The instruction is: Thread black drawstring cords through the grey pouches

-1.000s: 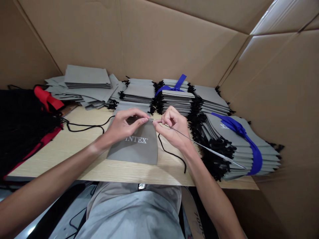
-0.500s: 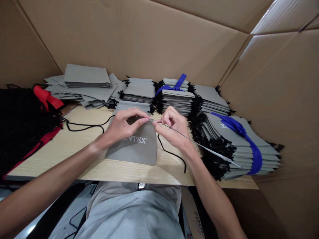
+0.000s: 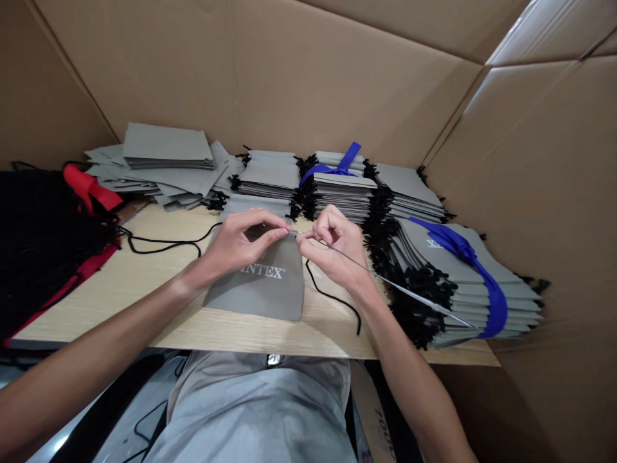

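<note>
A grey fabric pouch (image 3: 270, 283) printed INTEX lies flat on the wooden table (image 3: 159, 283). My left hand (image 3: 238, 244) pinches the pouch's top edge near its right corner. My right hand (image 3: 335, 247) grips a long thin metal threading rod (image 3: 409, 292) whose tip meets the pouch's top hem; the rod runs back to the right over my wrist. A black cord (image 3: 332, 297) trails on the table below my right hand, and another black cord (image 3: 164, 244) runs off to the left from the pouch.
Stacks of grey pouches with black cords (image 3: 342, 190) line the back and right, two tied with blue ribbon (image 3: 475, 267). Loose grey pouches (image 3: 164, 161) sit at back left. A black cord bundle with red ties (image 3: 43, 231) lies at left. Cardboard walls (image 3: 530, 173) enclose the table.
The pouch has shifted slightly; both hands stay at its top edge with the rod at the hem.
</note>
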{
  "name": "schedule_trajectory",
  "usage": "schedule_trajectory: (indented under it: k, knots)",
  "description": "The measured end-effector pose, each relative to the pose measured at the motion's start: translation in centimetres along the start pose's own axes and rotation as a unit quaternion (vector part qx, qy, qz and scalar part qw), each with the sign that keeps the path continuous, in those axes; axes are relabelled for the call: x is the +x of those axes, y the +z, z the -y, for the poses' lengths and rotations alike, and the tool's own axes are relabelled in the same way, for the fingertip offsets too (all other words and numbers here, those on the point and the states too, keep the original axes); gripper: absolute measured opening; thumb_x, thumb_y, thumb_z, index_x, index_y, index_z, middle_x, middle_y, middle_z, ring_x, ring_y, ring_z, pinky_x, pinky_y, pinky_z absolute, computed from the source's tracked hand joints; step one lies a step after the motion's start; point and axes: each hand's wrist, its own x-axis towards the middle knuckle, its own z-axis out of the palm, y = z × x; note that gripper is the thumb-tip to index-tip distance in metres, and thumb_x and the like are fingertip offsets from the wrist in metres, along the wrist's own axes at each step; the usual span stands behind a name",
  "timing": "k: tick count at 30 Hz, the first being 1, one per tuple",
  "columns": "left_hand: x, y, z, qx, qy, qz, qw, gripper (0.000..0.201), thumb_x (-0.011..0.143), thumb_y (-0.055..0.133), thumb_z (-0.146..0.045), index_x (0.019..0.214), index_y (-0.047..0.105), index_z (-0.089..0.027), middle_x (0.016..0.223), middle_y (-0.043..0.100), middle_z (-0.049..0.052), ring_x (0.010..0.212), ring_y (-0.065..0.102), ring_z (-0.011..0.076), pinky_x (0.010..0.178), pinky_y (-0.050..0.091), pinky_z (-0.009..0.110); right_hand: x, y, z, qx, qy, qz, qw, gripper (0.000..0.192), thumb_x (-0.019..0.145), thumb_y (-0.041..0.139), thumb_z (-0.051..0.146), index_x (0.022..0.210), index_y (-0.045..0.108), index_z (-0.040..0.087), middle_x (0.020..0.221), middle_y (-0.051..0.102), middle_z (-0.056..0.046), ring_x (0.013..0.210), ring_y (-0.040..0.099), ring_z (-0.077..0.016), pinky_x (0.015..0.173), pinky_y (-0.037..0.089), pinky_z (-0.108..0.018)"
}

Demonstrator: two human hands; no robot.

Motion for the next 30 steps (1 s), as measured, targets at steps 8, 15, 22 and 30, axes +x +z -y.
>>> schedule_trajectory:
  k: [8,15,22,30]
  knots:
    - [0.11,-0.08,-0.05,-0.003,-0.001,0.000,1.000,0.019,0.096,0.075,-0.041,0.092,0.084,-0.025,0.092,0.085,0.005,0.081,0.076,0.0221,0.080,0.061,0.034,0.10,-0.14,0.16,-0.032,0.007,-0.001,0.999,0.041,0.074,0.067,0.018,0.065,0.028,0.025,0.076,0.040,0.003,0.071,0.041,-0.0143,0.067,0.047,-0.029]
    - [0.03,-0.06,0.24,-0.010,-0.004,-0.004,1.000,0.018,0.096,0.076,-0.041,0.093,0.085,-0.026,0.093,0.085,0.005,0.082,0.076,0.0227,0.081,0.061,0.034,0.08,-0.38,0.15,-0.012,0.027,0.016,0.999,0.043,0.078,0.070,0.023,0.066,0.029,0.025,0.079,0.039,0.003,0.071,0.045,-0.0142,0.073,0.055,-0.031]
    - [0.06,-0.10,0.30,-0.015,-0.004,-0.005,1.000,0.018,0.095,0.078,-0.041,0.093,0.086,-0.026,0.091,0.085,0.006,0.081,0.076,0.0224,0.081,0.060,0.034,0.06,-0.50,0.16,0.028,0.031,0.020,0.999,0.046,0.080,0.076,0.024,0.065,0.032,0.024,0.080,0.040,0.004,0.070,0.049,-0.0132,0.075,0.059,-0.033]
    - [0.08,-0.06,0.15,-0.008,0.004,-0.002,1.000,0.018,0.095,0.076,-0.041,0.091,0.084,-0.025,0.091,0.085,0.005,0.080,0.075,0.0227,0.081,0.060,0.035,0.06,-0.40,0.19,0.006,0.041,0.027,0.999,0.046,0.077,0.074,0.024,0.065,0.030,0.025,0.079,0.040,0.003,0.072,0.047,-0.0140,0.073,0.057,-0.032]
